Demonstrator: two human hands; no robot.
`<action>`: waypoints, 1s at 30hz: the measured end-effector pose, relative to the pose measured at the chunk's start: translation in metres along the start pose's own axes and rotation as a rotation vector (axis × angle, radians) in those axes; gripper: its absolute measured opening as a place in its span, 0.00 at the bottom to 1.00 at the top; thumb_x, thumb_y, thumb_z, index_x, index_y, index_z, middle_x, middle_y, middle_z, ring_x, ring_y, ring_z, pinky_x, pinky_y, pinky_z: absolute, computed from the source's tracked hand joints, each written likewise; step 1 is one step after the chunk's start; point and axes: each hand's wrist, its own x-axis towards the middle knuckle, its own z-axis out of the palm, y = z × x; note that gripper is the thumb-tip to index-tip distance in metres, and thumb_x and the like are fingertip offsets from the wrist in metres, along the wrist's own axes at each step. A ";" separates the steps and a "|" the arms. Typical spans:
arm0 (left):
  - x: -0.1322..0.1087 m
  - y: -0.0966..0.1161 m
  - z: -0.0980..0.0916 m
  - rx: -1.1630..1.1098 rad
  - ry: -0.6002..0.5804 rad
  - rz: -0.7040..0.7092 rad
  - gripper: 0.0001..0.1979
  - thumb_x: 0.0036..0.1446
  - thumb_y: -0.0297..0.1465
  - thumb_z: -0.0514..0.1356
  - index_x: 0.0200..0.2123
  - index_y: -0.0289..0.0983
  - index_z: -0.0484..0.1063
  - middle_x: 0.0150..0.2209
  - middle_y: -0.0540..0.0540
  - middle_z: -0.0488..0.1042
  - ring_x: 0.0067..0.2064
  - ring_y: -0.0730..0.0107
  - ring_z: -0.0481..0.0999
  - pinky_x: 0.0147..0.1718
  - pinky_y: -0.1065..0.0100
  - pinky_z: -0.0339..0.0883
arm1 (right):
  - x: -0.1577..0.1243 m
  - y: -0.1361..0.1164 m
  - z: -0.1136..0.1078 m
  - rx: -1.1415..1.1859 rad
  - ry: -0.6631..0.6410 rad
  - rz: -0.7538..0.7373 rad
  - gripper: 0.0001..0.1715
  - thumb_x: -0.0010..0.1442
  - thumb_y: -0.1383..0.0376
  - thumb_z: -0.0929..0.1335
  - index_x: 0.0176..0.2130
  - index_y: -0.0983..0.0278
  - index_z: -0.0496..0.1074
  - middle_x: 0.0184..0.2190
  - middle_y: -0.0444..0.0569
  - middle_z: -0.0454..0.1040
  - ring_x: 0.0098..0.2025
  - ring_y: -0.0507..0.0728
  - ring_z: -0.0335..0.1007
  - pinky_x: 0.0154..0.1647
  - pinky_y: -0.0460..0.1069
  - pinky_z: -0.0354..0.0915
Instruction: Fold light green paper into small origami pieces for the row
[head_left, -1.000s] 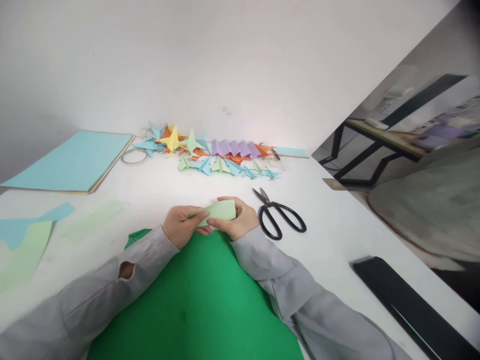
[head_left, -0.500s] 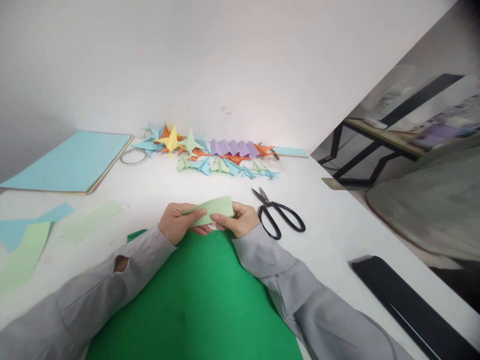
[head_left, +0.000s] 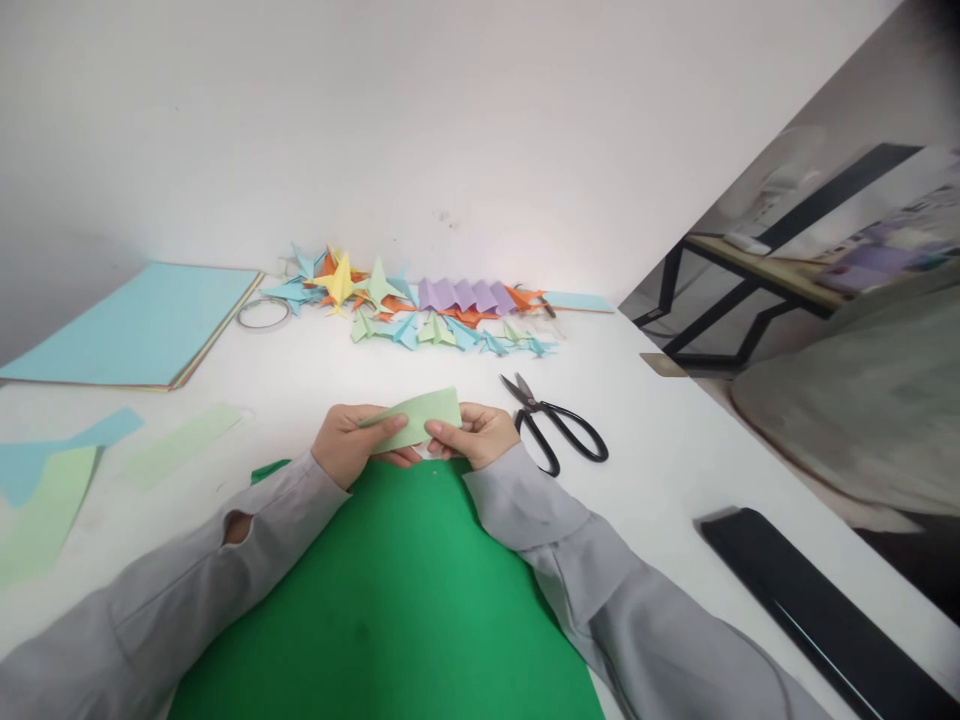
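Note:
A small piece of light green paper (head_left: 426,413), looking folded, is held up between my two hands above the far edge of a green sheet (head_left: 382,590). My left hand (head_left: 352,440) pinches its left end, thumb on the front face. My right hand (head_left: 480,434) grips the right end the same way, the thumb near the lower edge. Most fingers are hidden behind the paper. Just right of my right hand lie black-handled scissors (head_left: 541,407), blades slightly apart.
Folded paper figures (head_left: 341,280) and a purple pleated strip (head_left: 465,296) line the wall. At left are a stack of coloured paper (head_left: 135,325), a thin ring (head_left: 262,313) and green and blue offcuts (head_left: 52,510). A long black object (head_left: 817,610) lies at right.
The paper stays in both hands and its position barely differs. My right thumb has shifted slightly along the lower edge. The whole view has drifted a little.

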 end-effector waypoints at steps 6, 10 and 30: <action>-0.001 0.001 0.002 -0.028 0.049 0.001 0.13 0.41 0.37 0.65 0.24 0.32 0.75 0.18 0.46 0.75 0.23 0.66 0.76 0.24 0.68 0.72 | 0.002 0.002 -0.002 0.044 -0.034 0.020 0.15 0.36 0.59 0.75 0.23 0.67 0.74 0.14 0.43 0.74 0.14 0.45 0.65 0.16 0.39 0.61; 0.000 -0.001 0.002 -0.044 0.062 0.000 0.13 0.40 0.37 0.65 0.25 0.31 0.75 0.18 0.46 0.75 0.22 0.66 0.75 0.24 0.68 0.72 | 0.003 0.002 -0.003 0.079 -0.064 0.034 0.17 0.37 0.58 0.75 0.24 0.67 0.74 0.15 0.45 0.74 0.16 0.47 0.68 0.16 0.39 0.62; 0.004 -0.005 -0.003 0.000 0.011 -0.036 0.13 0.41 0.37 0.65 0.21 0.30 0.73 0.16 0.43 0.74 0.19 0.66 0.74 0.19 0.69 0.70 | 0.003 0.003 -0.002 0.150 0.029 0.032 0.18 0.36 0.55 0.75 0.22 0.67 0.72 0.16 0.42 0.72 0.15 0.48 0.67 0.14 0.40 0.65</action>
